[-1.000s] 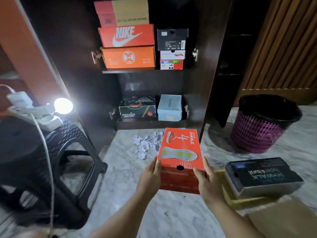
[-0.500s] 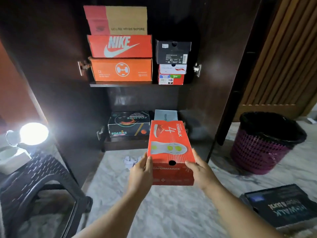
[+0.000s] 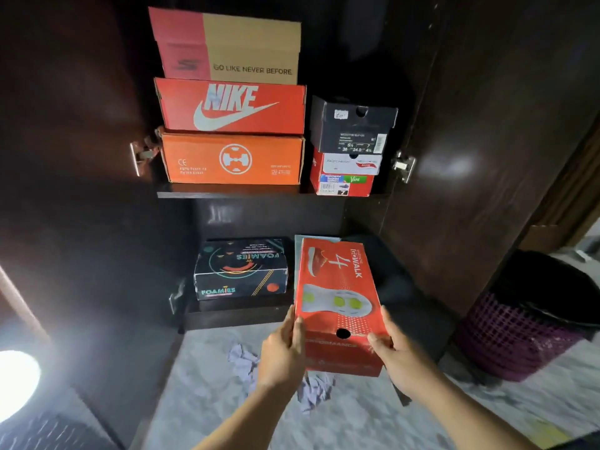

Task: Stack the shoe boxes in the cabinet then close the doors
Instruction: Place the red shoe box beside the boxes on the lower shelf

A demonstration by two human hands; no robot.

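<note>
Both forearms are bare, with no sleeves, left hand point(image 3: 282, 355) and right hand point(image 3: 401, 362) ungloved.

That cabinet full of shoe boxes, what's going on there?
A person is putting shoe boxes away. Their left hand and right hand hold a red Go Walk box by its sides, over a pale blue box on the lower shelf beside a black Foamies box. The upper shelf already holds five boxes, including the Nike box. Both cabinet doors are open.

Lower shelf point(image 3: 233, 316) — Foamies box point(image 3: 240, 271) left, Gowalk box point(image 3: 337, 300) right.
</note>
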